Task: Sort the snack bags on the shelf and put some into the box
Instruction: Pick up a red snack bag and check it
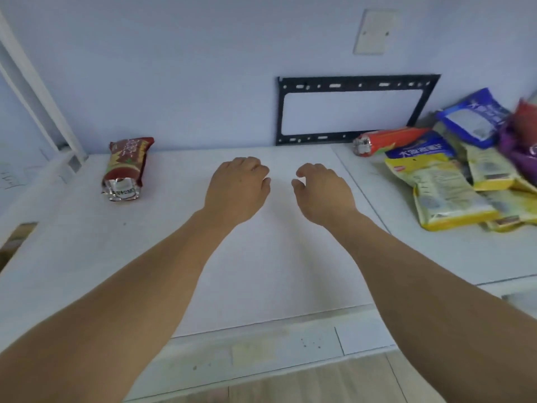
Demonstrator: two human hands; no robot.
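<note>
Over the middle of the white shelf top (276, 257) hover my left hand (236, 189) and my right hand (321, 191), both with loosely curled fingers and holding nothing. A dark red snack bag (126, 167) lies alone at the back left. At the right sits a pile of snack bags: yellow bags (447, 196), blue bags (476, 117), an orange-red bag (386, 139) and a purple one (520, 152). No box is in view.
A black metal mounting frame (354, 109) hangs on the wall behind the shelf. A white post (37, 94) rises at the far left. The shelf's front edge (261, 353) runs below my arms, with wooden floor beneath it.
</note>
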